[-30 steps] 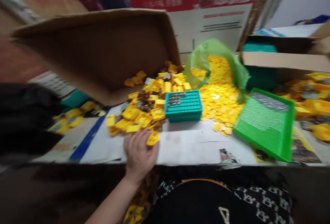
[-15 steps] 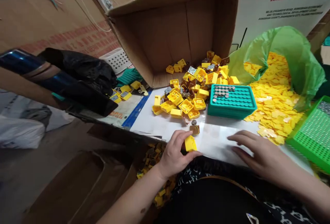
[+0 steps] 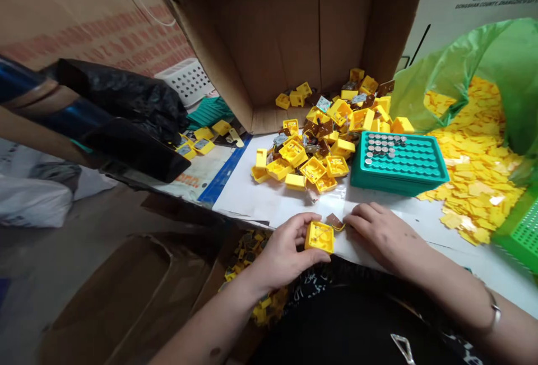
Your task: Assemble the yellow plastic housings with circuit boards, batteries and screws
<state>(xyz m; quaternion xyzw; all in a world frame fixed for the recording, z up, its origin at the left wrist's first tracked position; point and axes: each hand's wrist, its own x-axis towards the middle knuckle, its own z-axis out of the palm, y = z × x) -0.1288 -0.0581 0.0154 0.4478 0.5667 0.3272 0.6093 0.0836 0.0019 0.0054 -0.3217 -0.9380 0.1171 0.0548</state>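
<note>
My left hand holds a small yellow housing by its sides, its hollow side facing up, at the table's front edge. A brown piece with a thin wire lies just beyond it. My right hand has its fingertips together at the wire's end; whether they pinch it is hard to see. A heap of yellow housings mixed with brown and grey parts lies farther back. Right of the heap stands a teal tray with round metal cells in some of its slots.
An open cardboard box stands behind the heap. Flat yellow pieces spill from a green bag at the right, beside a green basket. A dark blue object juts in at left. Below the edge is a box of yellow parts.
My right hand has moved left to the brown piece and its fingers have come together. The housing in my left hand has turned hollow side up. The view has shifted closer.
</note>
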